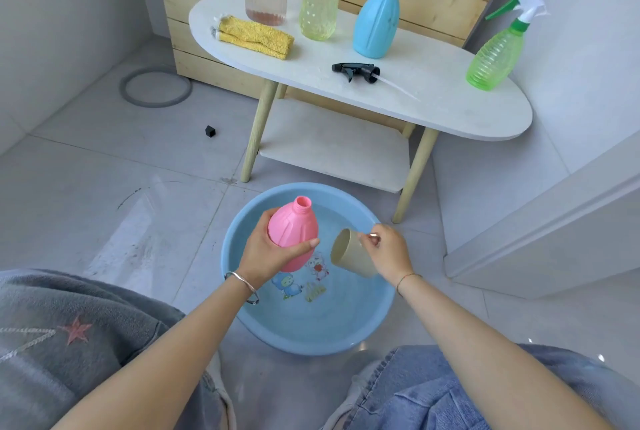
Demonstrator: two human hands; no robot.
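1. Jeans (433,395) filled the bottom of the shot, with both forearms stretched out over the basin (242,318) on the floor.
2. Left hand (266,253) was wrapped round the belly of the pink bottle (292,232), thumb across the front, holding it above the water and clear of it.
3. That bottle stood nearly upright, its neck tipped a little away from the person and its mouth open at the top with no sprayer on it.
4. Right hand (388,249) was clamped on the handle of the cup (349,253), fingers curled tight around it.
5. Now the relation that mattered: the cup hung just to the right of the bottle, close but apart, and lower than the bottle's mouth. It was tilted, with its rim facing left toward the bottle. By my reading, the cup had to rise above that narrow mouth before any pour could land.
6. As for contents, the basin held clear water, and cartoon prints showed through on its bottom. Whether the cup carried water could not be told. The bottle was opaque, so its fill was hidden.
7. Up on the desk (450,97), a black sprayer head (356,72) lay on its side, well apart from both hands.
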